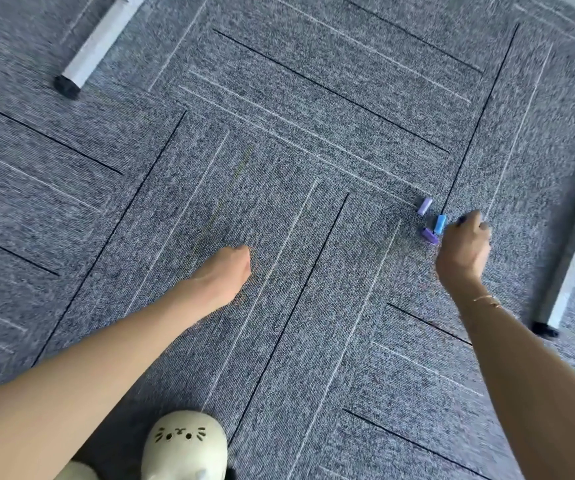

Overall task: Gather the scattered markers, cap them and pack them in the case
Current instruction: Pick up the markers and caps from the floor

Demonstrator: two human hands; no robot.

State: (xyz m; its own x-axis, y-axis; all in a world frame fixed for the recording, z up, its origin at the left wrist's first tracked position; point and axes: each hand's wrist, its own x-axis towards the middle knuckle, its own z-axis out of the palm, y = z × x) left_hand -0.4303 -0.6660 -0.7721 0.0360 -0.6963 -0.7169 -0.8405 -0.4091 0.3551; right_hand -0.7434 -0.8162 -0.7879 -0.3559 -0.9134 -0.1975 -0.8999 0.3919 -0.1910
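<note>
Carpet (279, 150) — three marker caps: lilac cap (424, 206), blue cap (440, 224), purple cap (430, 235). Right hand (464, 252) beside them, fingers curled, contents unclear. Left hand (232, 271) — fisted, apart.

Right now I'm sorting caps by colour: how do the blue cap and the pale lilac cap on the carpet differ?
The blue cap is bright blue; the pale lilac cap is light purple. The blue cap lies right beside the right hand; the pale lilac cap lies farther from it. Both are short cylinders lying on the carpet.
</note>
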